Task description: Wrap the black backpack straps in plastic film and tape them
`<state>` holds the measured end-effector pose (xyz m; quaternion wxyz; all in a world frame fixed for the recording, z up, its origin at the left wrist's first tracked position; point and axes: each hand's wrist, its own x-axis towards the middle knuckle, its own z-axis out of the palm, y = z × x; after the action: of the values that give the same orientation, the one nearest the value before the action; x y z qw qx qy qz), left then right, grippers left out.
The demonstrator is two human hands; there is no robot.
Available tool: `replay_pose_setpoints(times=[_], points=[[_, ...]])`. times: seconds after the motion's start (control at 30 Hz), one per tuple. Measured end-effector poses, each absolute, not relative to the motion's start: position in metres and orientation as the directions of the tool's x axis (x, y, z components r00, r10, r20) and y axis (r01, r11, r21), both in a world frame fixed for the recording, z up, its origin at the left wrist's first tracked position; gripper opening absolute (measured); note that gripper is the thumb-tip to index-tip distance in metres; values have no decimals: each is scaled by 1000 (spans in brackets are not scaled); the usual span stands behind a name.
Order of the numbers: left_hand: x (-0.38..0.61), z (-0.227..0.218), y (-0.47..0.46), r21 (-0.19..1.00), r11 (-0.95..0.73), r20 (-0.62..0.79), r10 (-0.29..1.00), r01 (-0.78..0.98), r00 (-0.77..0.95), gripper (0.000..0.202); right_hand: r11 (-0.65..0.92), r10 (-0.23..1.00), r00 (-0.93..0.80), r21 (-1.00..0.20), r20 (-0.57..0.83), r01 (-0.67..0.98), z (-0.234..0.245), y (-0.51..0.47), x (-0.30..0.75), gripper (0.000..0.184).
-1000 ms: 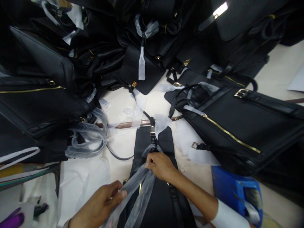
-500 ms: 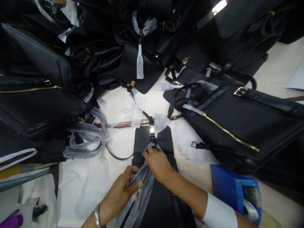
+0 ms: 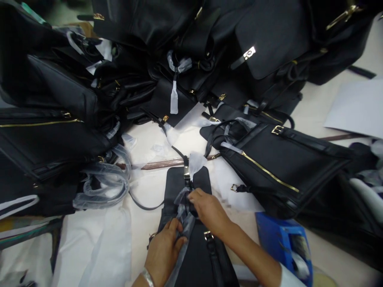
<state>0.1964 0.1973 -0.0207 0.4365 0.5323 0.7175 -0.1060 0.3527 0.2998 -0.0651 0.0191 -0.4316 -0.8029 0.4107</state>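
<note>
A black leather-look backpack (image 3: 194, 263) lies below my hands, its flap (image 3: 172, 185) pointing away from me. A gold clasp (image 3: 186, 172) with a scrap of clear plastic sits on the flap. Down the bag's middle runs a strap in clear plastic wrap (image 3: 187, 227). My left hand (image 3: 164, 251) is closed around the wrapped strap, thumb and fingers on either side. Farther up, my right hand (image 3: 209, 209) pinches the upper end of the strap near the flap; its fingertips are partly hidden. A small gold buckle (image 3: 208, 235) lies beside my right forearm.
Black bags (image 3: 134, 87) are heaped across the back. Another backpack (image 3: 284, 159) with a gold zip lies at right, above a blue container (image 3: 283, 243). Plastic-wrapped straps (image 3: 104, 187) lie at left. White paper (image 3: 356, 105) rests at the far right.
The view has shifted, showing more of the heap behind. My left hand has moved up the wrapped strap, closer to my right hand. The buckle beside my right forearm now shows.
</note>
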Motion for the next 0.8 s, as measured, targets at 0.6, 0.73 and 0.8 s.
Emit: replay_pose_setpoints(times=[0.6,0.73,0.8], points=[[191,-18,192,408,450,-713,700,794,-30,16,128,704,-541,-666,-461,735,-52,269,352,15],[187,-10,198,408,499,-744,667,764,-38,15,188,688,-529,-582,-496,791,-49,279,348,17],[184,-7,200,413,515,-754,656,751,-35,15,197,673,-517,-547,-529,814,-52,283,347,18]])
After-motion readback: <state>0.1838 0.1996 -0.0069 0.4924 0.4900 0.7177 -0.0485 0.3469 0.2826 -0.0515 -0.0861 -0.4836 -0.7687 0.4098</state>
